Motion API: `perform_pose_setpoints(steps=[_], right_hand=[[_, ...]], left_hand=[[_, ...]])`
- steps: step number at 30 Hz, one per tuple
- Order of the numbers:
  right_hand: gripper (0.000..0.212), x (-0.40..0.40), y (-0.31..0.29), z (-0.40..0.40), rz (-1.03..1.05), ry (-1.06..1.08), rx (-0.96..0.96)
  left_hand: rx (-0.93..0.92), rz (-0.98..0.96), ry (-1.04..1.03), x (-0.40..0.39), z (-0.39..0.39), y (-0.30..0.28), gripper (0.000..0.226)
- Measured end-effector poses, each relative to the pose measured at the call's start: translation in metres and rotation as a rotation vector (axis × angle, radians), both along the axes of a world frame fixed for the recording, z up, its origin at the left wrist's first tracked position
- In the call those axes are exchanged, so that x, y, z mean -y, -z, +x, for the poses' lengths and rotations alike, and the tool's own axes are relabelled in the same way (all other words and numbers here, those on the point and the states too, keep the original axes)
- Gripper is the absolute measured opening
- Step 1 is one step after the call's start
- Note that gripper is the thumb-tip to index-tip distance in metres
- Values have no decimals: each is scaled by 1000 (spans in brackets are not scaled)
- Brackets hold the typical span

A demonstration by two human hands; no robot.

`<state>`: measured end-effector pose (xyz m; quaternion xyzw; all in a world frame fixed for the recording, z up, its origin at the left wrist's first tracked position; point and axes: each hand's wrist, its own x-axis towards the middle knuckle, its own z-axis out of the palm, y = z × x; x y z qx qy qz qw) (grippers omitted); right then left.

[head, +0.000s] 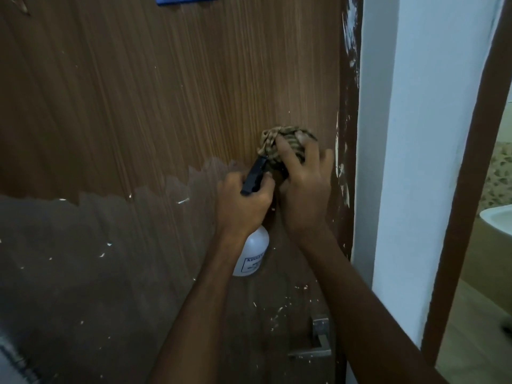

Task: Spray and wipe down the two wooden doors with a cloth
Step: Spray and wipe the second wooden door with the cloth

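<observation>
- Head view: we grip a white spray bottle (253, 252) in our left hand (243, 203), fingers curled round its neck just under the black trigger head (254, 177), whose nozzle points up into the cloth.
- Our right hand (303, 187) holds a bunched tan patterned cloth (282, 142) against the wooden door (138, 106), fingers wrapped over the wad and pinning it to the panel, near the door's right edge.
- The cloth looks soft and limp to us; balled up like this it fills the palm, and we judge that the best hold is a full-hand clasp with the fingertips spread so that pressure reaches the wood evenly.
- The bottle seems light, thin-walled plastic. Its body would probably be slick if wet, so the neck below the trigger is the secure place to take it.
- The door is stiff and flat, with a smooth wood-grain face above and a duller, rougher lower area with a ragged upper border and pale flecks. We expect the cloth to glide on the upper part and drag on the lower.
- A metal lever handle (313, 345) sits low on the door, under our right forearm, well below the cloth.
- To the right stand the dark brown door frame (347, 106), a white wall (410, 134) and the rim of a washbasin (498, 220). We cannot pick out the second door from here.
</observation>
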<state>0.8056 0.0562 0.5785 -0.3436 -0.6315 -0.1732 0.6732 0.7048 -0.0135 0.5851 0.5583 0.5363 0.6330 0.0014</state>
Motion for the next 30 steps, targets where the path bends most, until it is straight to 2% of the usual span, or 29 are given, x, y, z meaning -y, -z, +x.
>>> perform_pose_setpoints(steps=[3,7,9,13,15,17,21,23,27,29,30], right_hand=[[43,9,29,-7,6,8,1],[38,14,106,-2,33,-2,233],[37,11,90,-4,51,-18,199],[40,16,5,-28,24,-15,-16],[36,19,-6,-39,13,-18,-82],[33,22,30,-44,24,-27,-48],[35,33,120,-44,18,-92,154],[33,31,100,-47,25,-123,152],[42,31,1,-58,-1,-46,40],[45,32,-7,-67,-30,-37,10],[43,35,7,-70,-35,-42,23]], left_hand=[[6,17,-6,7,-8,0,53],[-10,-6,-37,19,-25,7,60],[-7,-17,-61,25,-31,9,61],[-40,-36,-71,32,-32,3,53],[-57,-27,-77,34,-33,-1,50],[-30,-14,-71,37,-39,-2,52],[-46,-6,-112,45,-52,3,56],[-51,-13,-144,48,-56,6,51],[-23,-1,-181,54,-64,7,46],[-19,9,-182,57,-68,8,45],[-14,1,-175,59,-69,8,43]])
